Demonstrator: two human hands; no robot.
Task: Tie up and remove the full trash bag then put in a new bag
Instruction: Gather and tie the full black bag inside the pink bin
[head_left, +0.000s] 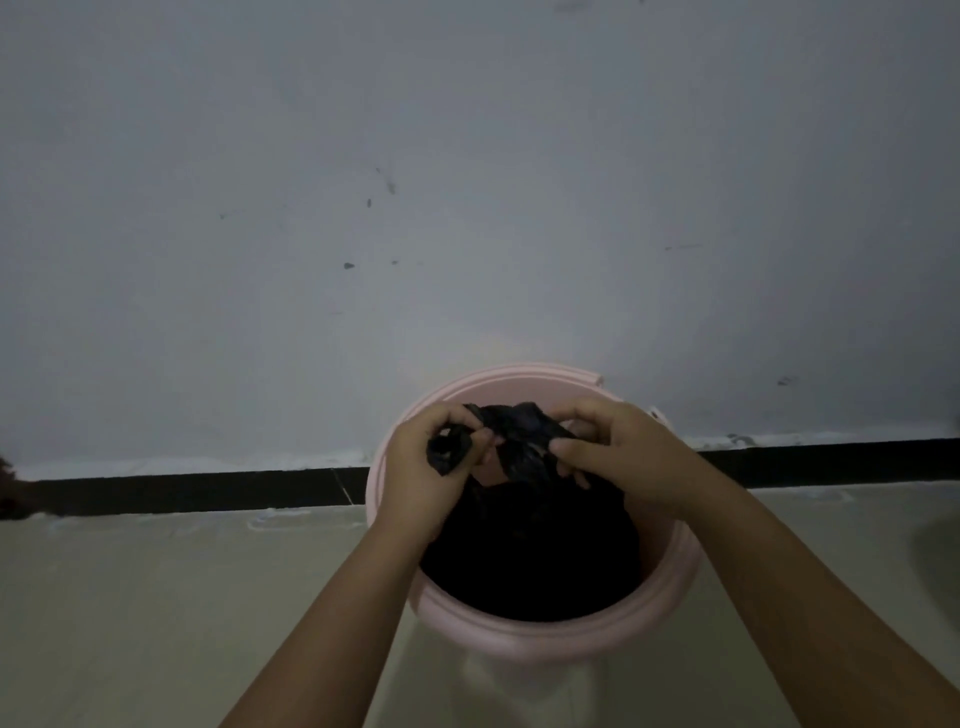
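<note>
A round pink bin (545, 636) stands on the floor against the wall. A black trash bag (530, 551) fills it, and the bag's top is gathered above the far side of the rim. My left hand (421, 467) pinches one bunched end of the bag top. My right hand (618, 457) grips the other end, just to the right. The two ends cross between my hands. Whether a knot has formed there is hidden by my fingers and the dim light.
A pale grey wall (467, 208) with a few dark marks rises right behind the bin. A black baseboard (182, 491) runs along its foot. The floor (156, 623) is light beige. A dark object (10, 488) shows at the left edge.
</note>
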